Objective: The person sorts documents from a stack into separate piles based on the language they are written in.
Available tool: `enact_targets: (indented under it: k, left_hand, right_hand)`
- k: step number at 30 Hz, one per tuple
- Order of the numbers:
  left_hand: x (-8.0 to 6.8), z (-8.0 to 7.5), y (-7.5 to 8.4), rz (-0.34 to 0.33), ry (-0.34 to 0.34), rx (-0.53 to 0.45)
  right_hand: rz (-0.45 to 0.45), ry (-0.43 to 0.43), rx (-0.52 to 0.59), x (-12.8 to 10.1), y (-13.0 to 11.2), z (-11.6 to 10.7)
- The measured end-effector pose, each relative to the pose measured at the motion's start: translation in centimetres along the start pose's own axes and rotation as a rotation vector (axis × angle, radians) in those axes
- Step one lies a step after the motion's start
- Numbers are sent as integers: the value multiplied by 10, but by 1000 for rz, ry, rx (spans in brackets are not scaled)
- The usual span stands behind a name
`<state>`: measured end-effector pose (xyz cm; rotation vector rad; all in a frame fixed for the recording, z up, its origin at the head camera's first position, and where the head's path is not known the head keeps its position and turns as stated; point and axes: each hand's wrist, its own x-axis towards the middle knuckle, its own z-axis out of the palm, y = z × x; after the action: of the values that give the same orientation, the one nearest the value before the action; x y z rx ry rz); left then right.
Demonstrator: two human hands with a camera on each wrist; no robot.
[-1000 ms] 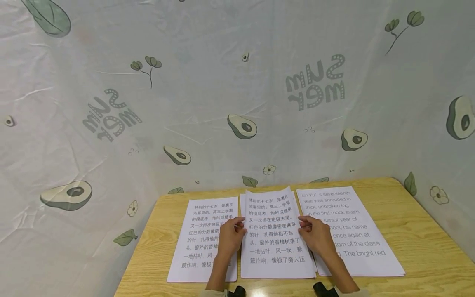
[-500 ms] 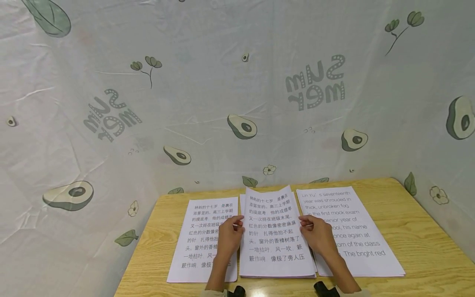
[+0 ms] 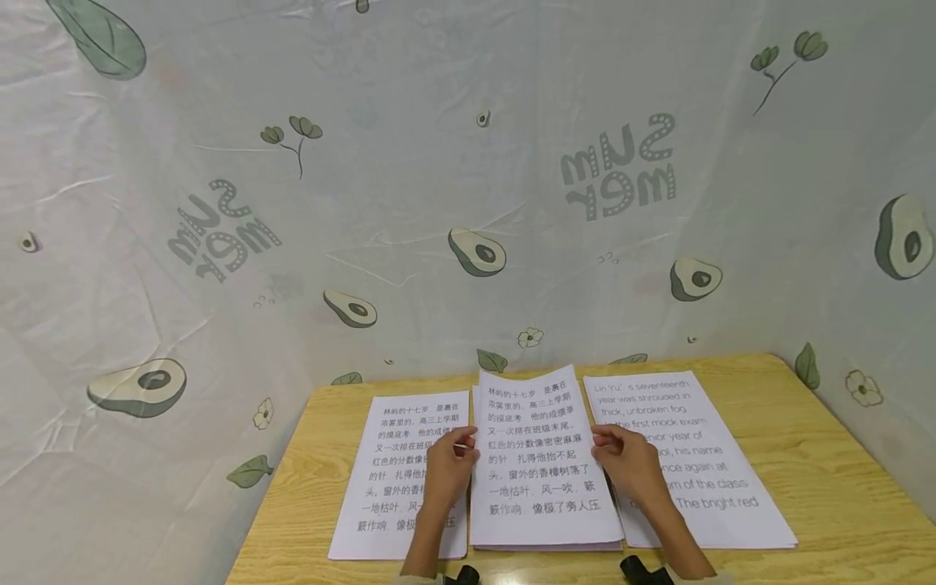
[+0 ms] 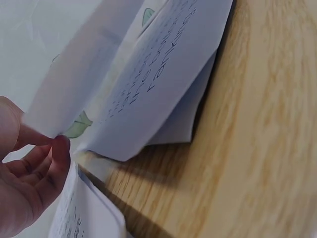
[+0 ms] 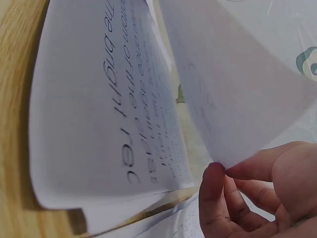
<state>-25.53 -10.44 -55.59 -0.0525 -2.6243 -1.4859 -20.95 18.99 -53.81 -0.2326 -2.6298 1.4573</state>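
A white sheet printed with large Chinese characters (image 3: 541, 463) is raised over the middle paper stack, its far edge bowed. My left hand (image 3: 449, 467) pinches its left edge between thumb and fingertip, as the left wrist view shows with that hand (image 4: 37, 178). On the opposite edge, my right hand (image 3: 630, 463) pinches the sheet the same way; in the right wrist view the hand (image 5: 257, 193) has the corner of the sheet (image 5: 237, 89). Beneath the held sheet, a page with English print (image 4: 153, 79) shows in the left wrist view. Most of that stack is hidden from the head view.
To the left lies a stack of Chinese-printed paper (image 3: 398, 414), partly under my left arm. An English-printed stack (image 3: 717, 455) lies to the right, partly under my right arm. The wooden table (image 3: 292, 479) meets an avocado-patterned cloth (image 3: 409, 203) at its back and sides.
The held sheet has shifted slightly left over the middle stack, and my left hand has moved a little left with it. Both hands keep their pinch. The head view has tilted slightly.
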Motion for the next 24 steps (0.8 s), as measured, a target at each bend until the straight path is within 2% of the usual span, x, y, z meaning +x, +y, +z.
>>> enact_targets:
  k: [4,9,24]
  left_hand:
    - [-1,-4,-4,-2,-4,-1]
    - [1,-11,-10,-18,1,16]
    - [-1,-48,-38,-58,50,81]
  right_hand:
    - [40,-27,43,0,2,4]
    - [43,-33,83,2,0,12]
    - [59,-97,229,3,-24,54]
